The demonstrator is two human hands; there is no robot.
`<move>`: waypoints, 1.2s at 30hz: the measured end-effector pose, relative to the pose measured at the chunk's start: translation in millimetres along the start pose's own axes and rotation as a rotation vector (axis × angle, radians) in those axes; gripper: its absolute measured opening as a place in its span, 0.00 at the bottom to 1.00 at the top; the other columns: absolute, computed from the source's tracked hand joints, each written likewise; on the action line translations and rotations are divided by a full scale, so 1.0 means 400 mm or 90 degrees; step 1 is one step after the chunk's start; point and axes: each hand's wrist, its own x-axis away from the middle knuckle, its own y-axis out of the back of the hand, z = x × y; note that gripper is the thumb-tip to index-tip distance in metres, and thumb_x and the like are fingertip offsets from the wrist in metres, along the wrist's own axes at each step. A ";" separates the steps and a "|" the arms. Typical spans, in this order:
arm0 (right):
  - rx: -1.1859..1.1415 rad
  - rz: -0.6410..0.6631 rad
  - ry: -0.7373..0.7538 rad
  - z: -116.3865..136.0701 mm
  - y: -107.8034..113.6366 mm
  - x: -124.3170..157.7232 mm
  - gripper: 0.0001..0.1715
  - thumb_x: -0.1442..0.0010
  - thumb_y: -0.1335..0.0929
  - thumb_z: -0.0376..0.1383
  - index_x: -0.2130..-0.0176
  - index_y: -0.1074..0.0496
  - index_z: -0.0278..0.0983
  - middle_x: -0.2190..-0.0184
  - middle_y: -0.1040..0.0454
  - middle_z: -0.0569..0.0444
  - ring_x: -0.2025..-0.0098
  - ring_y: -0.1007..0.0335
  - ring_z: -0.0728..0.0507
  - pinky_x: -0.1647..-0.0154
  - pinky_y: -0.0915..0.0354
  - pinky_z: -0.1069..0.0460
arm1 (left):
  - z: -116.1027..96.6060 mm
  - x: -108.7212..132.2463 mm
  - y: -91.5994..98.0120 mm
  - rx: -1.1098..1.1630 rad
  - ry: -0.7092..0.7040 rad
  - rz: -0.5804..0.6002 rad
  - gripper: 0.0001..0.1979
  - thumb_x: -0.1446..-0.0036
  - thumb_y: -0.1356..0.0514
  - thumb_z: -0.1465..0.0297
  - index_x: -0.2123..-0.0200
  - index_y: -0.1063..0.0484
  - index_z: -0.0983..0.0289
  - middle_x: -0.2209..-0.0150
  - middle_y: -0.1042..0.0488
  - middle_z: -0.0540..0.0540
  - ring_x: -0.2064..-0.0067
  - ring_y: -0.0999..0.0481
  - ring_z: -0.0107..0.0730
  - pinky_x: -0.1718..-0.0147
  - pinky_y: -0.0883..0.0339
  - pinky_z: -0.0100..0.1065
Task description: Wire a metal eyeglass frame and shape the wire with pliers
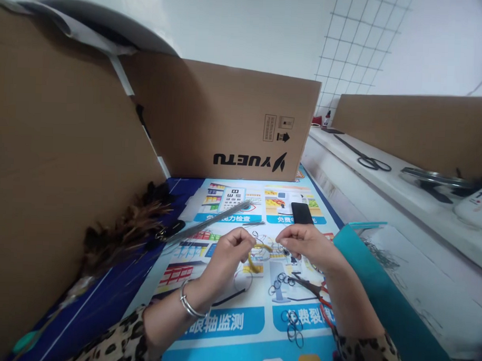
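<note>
My left hand (230, 251) is closed in a pinch on a yellow fuzzy cord (258, 257) that curls down between my hands. My right hand (305, 243) is closed too, pinching the other end of the cord together with a small dark wire ring. Both hands hover over a printed poster (220, 322) spread on the table. Several small black rings (293, 324) lie on the poster below my right hand. Red-handled pliers (320, 294) rest under my right wrist. A bundle of thin metal wires (211, 221) lies to the left of my hands.
Cardboard walls (227, 122) stand behind and to the left. Brown feathers (120, 234) lie at the left. A black phone (302, 213) sits behind my hands. A teal box (379, 290) stands at the right. Scissors (368, 159) lie on the white ledge.
</note>
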 end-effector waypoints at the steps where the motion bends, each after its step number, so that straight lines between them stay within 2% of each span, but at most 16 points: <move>1: 0.012 0.001 -0.015 -0.001 -0.009 -0.003 0.09 0.48 0.33 0.39 0.68 0.28 0.35 0.83 0.37 0.60 0.81 0.44 0.53 0.82 0.47 0.58 | 0.004 -0.001 0.002 0.001 -0.002 -0.010 0.05 0.51 0.43 0.72 0.76 0.36 0.65 0.80 0.39 0.46 0.79 0.44 0.20 0.78 0.48 0.25; 5: 0.031 -0.008 -0.039 -0.007 -0.030 -0.014 0.08 0.49 0.32 0.39 0.71 0.30 0.35 0.82 0.36 0.60 0.80 0.42 0.52 0.82 0.45 0.58 | 0.014 -0.002 0.006 0.012 0.005 -0.037 0.06 0.50 0.42 0.70 0.76 0.36 0.65 0.81 0.40 0.46 0.79 0.44 0.21 0.78 0.48 0.25; 12: -0.002 -0.086 -0.001 -0.032 -0.017 -0.027 0.08 0.48 0.33 0.39 0.71 0.32 0.36 0.81 0.37 0.60 0.81 0.43 0.53 0.81 0.46 0.57 | 0.012 0.003 0.006 0.006 0.046 0.020 0.06 0.52 0.43 0.72 0.78 0.35 0.65 0.83 0.41 0.47 0.79 0.43 0.22 0.79 0.47 0.26; 23: 0.073 -0.050 0.045 -0.014 -0.034 -0.016 0.05 0.48 0.33 0.36 0.73 0.31 0.36 0.81 0.37 0.61 0.79 0.44 0.53 0.79 0.47 0.57 | 0.018 0.012 0.004 -0.011 0.064 0.104 0.04 0.52 0.44 0.72 0.77 0.34 0.65 0.80 0.39 0.47 0.79 0.42 0.22 0.79 0.46 0.25; 36: 0.089 -0.015 0.063 0.003 -0.043 -0.009 0.05 0.48 0.33 0.35 0.73 0.32 0.36 0.80 0.36 0.60 0.77 0.43 0.52 0.78 0.47 0.57 | 0.023 0.012 0.003 -0.035 0.067 0.112 0.04 0.53 0.44 0.72 0.77 0.33 0.65 0.80 0.39 0.48 0.78 0.42 0.22 0.79 0.46 0.25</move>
